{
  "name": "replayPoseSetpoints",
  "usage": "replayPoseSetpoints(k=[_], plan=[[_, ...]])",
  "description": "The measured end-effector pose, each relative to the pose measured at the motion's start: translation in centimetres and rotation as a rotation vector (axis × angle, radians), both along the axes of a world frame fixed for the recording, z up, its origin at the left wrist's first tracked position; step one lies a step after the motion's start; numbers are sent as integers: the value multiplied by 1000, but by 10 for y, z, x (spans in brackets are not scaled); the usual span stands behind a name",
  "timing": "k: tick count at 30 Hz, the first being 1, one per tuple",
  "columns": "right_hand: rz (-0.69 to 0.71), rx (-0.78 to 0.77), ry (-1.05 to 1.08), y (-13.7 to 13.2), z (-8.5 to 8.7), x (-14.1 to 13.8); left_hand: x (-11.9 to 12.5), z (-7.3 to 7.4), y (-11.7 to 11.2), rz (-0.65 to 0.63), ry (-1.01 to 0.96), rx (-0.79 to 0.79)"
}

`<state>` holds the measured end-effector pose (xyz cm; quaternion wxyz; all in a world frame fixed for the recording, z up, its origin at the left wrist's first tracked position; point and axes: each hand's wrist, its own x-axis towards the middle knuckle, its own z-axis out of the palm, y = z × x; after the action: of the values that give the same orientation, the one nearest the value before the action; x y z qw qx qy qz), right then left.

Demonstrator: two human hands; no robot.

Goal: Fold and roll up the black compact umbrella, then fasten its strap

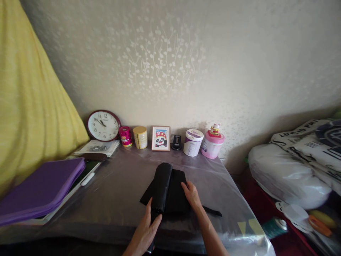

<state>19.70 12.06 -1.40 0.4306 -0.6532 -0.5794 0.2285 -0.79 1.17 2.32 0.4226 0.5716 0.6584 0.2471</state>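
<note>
A black folding umbrella (162,185) lies on the plastic-covered table in front of me, its canopy gathered into a thick roll with loose panels at either side. My left hand (147,225) is closed around its lower end, thumb and fingers on both sides, and the tip of the handle shows below. At the right, my right hand (191,195) pinches the edge of a flat black panel (177,188) between thumb and fingers. A narrow black strap (212,211) sticks out to the right, beyond my right wrist.
Along the wall stand a clock (103,125), a pink can (125,137), a yellow-lidded can (140,137), a framed panda picture (161,138), a white tub (193,143) and a pink tub (212,146). Purple folders (45,188) lie left. Stuffed bags (287,176) sit right of the table edge.
</note>
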Motion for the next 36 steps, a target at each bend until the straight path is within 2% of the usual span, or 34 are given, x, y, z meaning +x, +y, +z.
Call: replayPoseSetpoints(k=[6,10,17,24,31,36], plan=[[65,-1,210,0,15,-8,-1,-12,2,3,-81,31],[84,36,254,5,28,-20,0,-21,4,-9,-102,47],[80,47,179,16,48,-55,3,-16,4,-68,4,38],[116,-51,-60,25,49,-86,8,-11,4,-111,148,16],[180,-162,-400,23,55,-103,13,-2,3,-150,289,-21],[219,-179,-521,24,56,-108,11,-10,0,-142,319,14]])
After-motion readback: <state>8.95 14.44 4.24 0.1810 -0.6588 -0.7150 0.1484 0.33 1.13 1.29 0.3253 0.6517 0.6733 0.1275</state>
